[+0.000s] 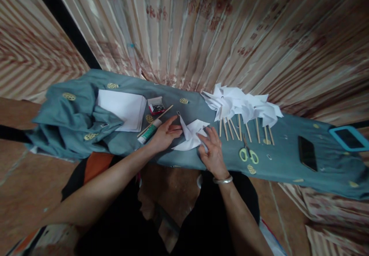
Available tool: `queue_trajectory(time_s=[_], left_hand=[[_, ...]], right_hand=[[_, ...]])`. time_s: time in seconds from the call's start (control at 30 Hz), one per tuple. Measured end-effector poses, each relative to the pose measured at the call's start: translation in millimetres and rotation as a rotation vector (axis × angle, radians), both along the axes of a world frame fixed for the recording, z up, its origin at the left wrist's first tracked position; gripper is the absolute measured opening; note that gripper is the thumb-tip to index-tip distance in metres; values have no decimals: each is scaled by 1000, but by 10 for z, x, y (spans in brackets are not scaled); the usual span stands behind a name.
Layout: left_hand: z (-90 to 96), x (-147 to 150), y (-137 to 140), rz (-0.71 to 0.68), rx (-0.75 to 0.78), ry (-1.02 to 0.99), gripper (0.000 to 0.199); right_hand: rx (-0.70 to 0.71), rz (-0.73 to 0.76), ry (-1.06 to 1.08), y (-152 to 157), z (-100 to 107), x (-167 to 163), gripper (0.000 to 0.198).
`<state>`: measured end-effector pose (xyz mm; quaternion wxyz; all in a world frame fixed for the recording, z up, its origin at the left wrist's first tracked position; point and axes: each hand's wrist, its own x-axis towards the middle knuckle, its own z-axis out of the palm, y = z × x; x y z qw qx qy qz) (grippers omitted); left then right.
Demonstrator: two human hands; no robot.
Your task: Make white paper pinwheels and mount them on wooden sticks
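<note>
A white paper pinwheel (188,136) with folded blades lies on the cloth between my hands, without a stick visible on it. My left hand (165,136) is at its left edge, fingers stretched out and apart, the fingertips close to a blade. On the other side, my right hand (212,150), with a silver bangle at the wrist, has its thumb and index finger around a right-hand blade while the other fingers are spread. Beside my left hand lie a green and white glue stick (149,131) and a thin wooden stick (164,113).
Behind the glue stick is a small box of pins (156,105), left of it a stack of white paper (121,108). Several pinwheels on sticks (230,102) lie back right. Green-handled scissors (248,155), a dark phone (307,153) and a blue-framed device (350,138) lie rightward.
</note>
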<state>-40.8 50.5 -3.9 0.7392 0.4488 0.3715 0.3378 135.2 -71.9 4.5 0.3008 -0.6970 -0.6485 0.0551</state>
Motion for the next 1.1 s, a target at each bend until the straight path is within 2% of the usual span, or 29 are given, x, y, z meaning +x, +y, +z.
queue_trajectory(time_s=[0.27,0.4,0.53,0.6,0.73,0.87,1.1], left_hand=[[-19,6,-10,18,-19,-12,80],[14,8,-25,35,-33,12,81],[61,2,-46,58,-57,-1,82],[84,-2,-58,67,-72,-21,82],[127,-11,-83,86,-96,-29,81],[168,-18,-97,87,-104,-40,82],[241,7,-95,58,-174,-162,79]], right_hand=[[29,-103,356,64,26,175,49],[-23,-209,569,141,56,163,48],[-20,-272,757,205,67,120,56],[-18,-291,773,225,53,99,59],[-29,-336,675,255,-19,59,63],[14,-303,690,285,-70,27,65],[189,-238,843,282,113,-27,57]])
